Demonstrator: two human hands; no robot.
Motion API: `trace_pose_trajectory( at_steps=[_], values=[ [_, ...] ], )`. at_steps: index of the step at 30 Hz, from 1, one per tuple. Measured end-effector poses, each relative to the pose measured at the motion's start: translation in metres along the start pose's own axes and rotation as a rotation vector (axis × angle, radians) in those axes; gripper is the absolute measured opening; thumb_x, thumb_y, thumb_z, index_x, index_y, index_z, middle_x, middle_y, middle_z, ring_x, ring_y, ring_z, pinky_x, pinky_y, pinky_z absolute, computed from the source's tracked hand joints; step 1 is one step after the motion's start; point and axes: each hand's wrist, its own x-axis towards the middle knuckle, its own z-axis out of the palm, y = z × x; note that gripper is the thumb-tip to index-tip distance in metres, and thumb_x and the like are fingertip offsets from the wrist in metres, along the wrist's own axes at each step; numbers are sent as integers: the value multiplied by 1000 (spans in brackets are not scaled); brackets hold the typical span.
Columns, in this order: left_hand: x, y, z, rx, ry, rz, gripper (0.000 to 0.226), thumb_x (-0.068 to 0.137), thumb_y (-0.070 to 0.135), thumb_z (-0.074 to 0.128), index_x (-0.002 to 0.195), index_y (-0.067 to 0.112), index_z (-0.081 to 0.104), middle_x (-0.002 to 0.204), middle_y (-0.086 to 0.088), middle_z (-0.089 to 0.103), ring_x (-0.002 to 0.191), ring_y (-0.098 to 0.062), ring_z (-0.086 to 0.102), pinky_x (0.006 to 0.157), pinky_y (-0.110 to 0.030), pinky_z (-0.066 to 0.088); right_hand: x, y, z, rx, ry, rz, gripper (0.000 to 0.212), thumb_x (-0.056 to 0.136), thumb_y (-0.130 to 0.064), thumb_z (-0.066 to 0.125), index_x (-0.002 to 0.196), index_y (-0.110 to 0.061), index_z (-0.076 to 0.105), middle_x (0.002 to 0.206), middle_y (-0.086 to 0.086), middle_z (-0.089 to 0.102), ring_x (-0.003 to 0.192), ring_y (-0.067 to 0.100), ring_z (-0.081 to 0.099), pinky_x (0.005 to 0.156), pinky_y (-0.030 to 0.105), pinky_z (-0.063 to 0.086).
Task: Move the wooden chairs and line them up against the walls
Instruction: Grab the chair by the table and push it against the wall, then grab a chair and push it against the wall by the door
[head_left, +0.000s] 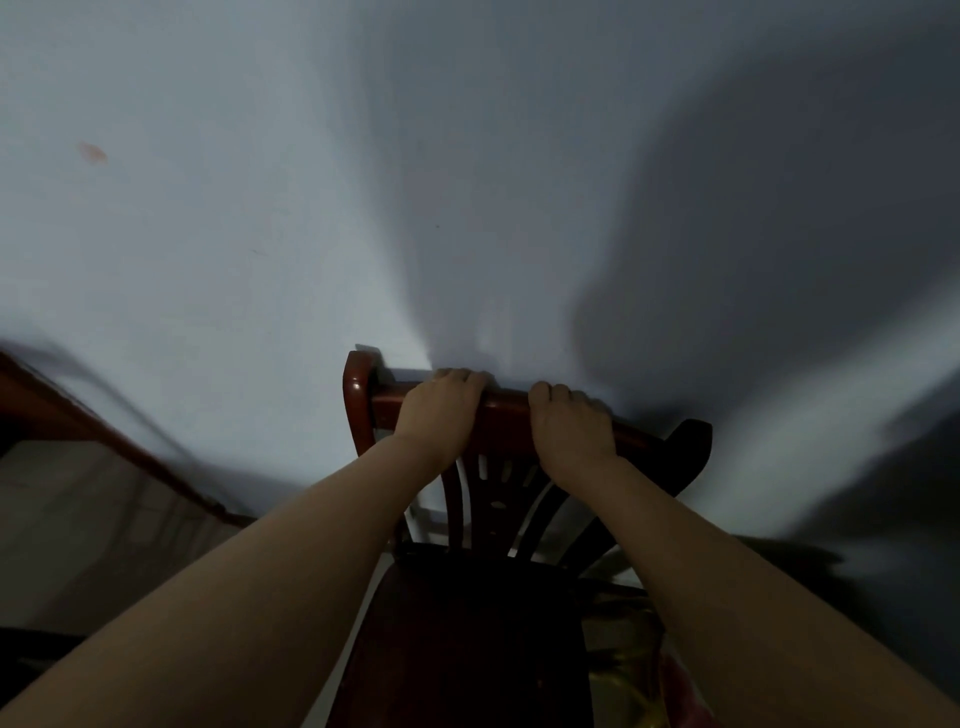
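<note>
A dark reddish wooden chair (358, 405) stands right below me, its backrest top rail touching or nearly touching the pale wall (260, 234). Its dark seat (467, 639) points toward me. My left hand (441, 410) is closed over the left part of the top rail. My right hand (571, 426) grips the same rail further right. The slatted back shows between my forearms. The chair's legs are hidden.
A reddish-brown wooden skirting (130, 447) runs along the foot of a wall at the left, above a pale tiled floor (78, 519). Dark shadows cover the wall at the right. Something yellow and red (639, 670) lies low at the right, blurred.
</note>
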Motion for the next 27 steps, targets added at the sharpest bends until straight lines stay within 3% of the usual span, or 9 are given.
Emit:
trace_pose_trajectory(
  at_steps=[4,10,15,22,27],
  values=[
    [-3,-2,5,-40,26,-2,47,89,11,52,135,19,42,135,-7,50,124,-24,44,97,-37,44,0,-1,-1,-23,-39,16,60,81,-12,65,132,-5,33,126,19,49,110,35,52,98,49,41],
    [-5,-2,6,-63,21,27,50,89,9,52,136,17,39,138,-7,47,126,-24,41,100,-36,40,0,-2,-4,-5,-95,50,57,84,-11,62,131,-2,33,128,21,47,114,36,49,102,49,37],
    [-3,7,11,-64,-27,55,52,89,11,53,138,18,38,140,-7,44,128,-24,40,100,-39,42,-8,10,3,27,-83,62,48,88,-12,56,130,-3,34,127,21,48,113,34,50,91,43,43],
    [-10,8,9,8,-71,49,67,84,14,62,142,20,29,146,-9,36,133,-28,35,106,-43,35,-21,9,4,18,-109,53,72,81,-21,65,138,-3,25,136,23,38,123,39,40,107,54,31],
    [-26,5,0,45,-104,39,76,82,13,63,145,20,22,152,-8,27,137,-29,30,100,-44,42,-35,-5,-7,51,-98,43,86,82,-30,65,145,-4,13,147,25,24,135,42,24,113,57,20]
  ],
)
